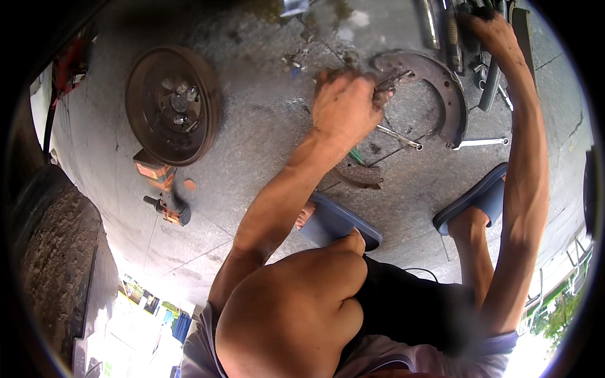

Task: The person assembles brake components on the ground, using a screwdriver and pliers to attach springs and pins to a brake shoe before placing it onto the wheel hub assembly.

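My left hand (345, 104) is closed above the brake shoes. From its right side sticks a dark metal tool (394, 80) that looks like pliers; the grip is mostly hidden. Just right of it lies a curved brake shoe (450, 101). A second brake shoe (360, 176) lies below my left wrist, with something green (357, 157) beside it. My right hand (493, 34) reaches to the far right, fingers curled among several hand tools; what they grip is hard to make out. A metal rod-like wrench (400, 137) lies between the shoes.
A rusty brake drum (213, 107) holding small metal parts sits at the left. Near it lies an orange and black power tool (170, 205). A spanner (482, 143) lies at the right, close to my blue sandal (476, 201). Dark stains mark the tiled floor.
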